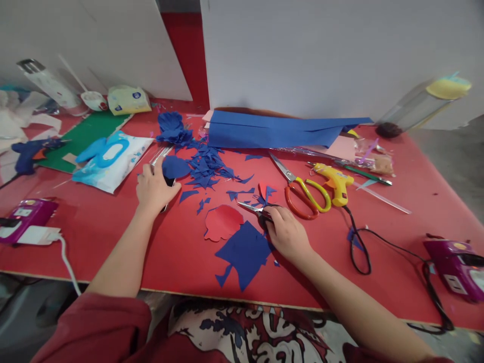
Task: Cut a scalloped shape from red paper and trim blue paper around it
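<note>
My left hand (153, 189) is curled over a dark, flat phone-like object (170, 181), mostly hidden beneath it. A rounded blue cut piece (176, 167) lies against its fingertips, overlapping the dark object. In my right hand (287, 232) is a small pair of scissors (250, 207), blades pointing left over the table. Just below the blades rests a red cut shape with a wavy edge (224, 223). A notched blue sheet piece (245, 254) lies by my right hand, close to the front edge. Blue scraps (207, 164) are heaped between and beyond my hands.
Large scissors (302, 189) with orange and yellow handles and a yellow glue gun (335, 182) lie to the right. A folded blue sheet (276, 130) stretches along the back. A wipes pack (113, 161) sits left. Purple power blocks (456, 267) stand at both sides, with trailing cords.
</note>
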The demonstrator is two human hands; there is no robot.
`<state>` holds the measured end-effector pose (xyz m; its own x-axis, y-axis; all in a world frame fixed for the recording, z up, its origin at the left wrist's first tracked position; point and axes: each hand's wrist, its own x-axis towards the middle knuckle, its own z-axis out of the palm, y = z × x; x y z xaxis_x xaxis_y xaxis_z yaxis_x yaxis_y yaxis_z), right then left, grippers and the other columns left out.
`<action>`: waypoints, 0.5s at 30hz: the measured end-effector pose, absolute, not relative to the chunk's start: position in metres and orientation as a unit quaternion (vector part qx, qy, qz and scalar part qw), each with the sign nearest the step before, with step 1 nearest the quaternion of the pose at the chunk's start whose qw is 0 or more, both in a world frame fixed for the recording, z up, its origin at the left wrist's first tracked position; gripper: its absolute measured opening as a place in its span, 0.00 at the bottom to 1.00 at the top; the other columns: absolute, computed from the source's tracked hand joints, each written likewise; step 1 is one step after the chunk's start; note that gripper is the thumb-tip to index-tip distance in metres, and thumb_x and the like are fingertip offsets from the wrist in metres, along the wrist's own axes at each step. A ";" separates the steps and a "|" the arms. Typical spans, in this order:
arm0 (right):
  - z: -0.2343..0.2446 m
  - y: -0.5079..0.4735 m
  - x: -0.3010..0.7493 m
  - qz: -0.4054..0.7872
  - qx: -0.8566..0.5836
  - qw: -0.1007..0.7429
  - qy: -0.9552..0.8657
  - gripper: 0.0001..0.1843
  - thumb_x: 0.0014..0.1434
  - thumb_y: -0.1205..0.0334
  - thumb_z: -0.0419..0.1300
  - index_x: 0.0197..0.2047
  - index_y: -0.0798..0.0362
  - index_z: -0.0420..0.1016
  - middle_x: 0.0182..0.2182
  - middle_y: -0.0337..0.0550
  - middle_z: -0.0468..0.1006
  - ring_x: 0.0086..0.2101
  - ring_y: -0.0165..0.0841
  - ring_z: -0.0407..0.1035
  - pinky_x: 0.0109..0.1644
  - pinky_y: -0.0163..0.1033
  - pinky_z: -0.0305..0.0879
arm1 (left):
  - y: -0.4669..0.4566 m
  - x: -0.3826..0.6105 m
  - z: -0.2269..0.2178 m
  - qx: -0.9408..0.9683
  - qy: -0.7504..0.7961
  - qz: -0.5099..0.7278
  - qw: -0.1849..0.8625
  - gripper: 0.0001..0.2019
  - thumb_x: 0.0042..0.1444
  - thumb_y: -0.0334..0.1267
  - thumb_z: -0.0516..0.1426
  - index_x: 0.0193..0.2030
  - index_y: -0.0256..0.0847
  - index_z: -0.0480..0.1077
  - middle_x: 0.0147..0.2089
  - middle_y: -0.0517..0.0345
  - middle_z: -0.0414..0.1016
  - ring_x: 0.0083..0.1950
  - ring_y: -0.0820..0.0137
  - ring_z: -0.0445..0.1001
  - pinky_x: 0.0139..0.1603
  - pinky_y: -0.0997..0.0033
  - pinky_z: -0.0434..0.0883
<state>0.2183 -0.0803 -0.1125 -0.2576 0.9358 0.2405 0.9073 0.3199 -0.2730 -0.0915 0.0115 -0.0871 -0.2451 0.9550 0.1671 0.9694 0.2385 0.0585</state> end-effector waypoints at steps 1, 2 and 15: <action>-0.112 -0.080 0.218 0.042 -0.583 0.179 -0.792 0.11 0.58 0.71 0.49 0.42 0.54 0.69 0.41 0.49 0.75 0.39 0.37 0.69 0.36 0.36 0.64 | 0.011 -0.092 -0.088 -0.619 -0.780 -0.075 0.048 0.39 0.48 0.50 0.55 0.64 0.42 0.46 0.55 0.37 0.59 0.51 0.42 0.65 0.44 0.48 0.69; -0.112 -0.081 0.218 0.044 -0.584 0.176 -0.791 0.11 0.58 0.71 0.48 0.42 0.54 0.69 0.41 0.49 0.75 0.39 0.37 0.68 0.36 0.36 0.64 | 0.011 -0.093 -0.088 -0.624 -0.776 -0.077 0.049 0.38 0.48 0.49 0.54 0.64 0.42 0.46 0.55 0.36 0.59 0.51 0.41 0.66 0.43 0.47 0.68; -0.110 -0.079 0.219 0.063 -0.584 0.176 -0.790 0.12 0.57 0.71 0.49 0.43 0.55 0.68 0.41 0.49 0.76 0.40 0.37 0.69 0.38 0.37 0.65 | -0.003 -0.068 -0.095 -0.746 -0.658 -0.064 0.080 0.17 0.56 0.41 0.47 0.44 0.33 0.70 0.62 0.39 0.56 0.65 0.47 0.49 0.61 0.39 0.48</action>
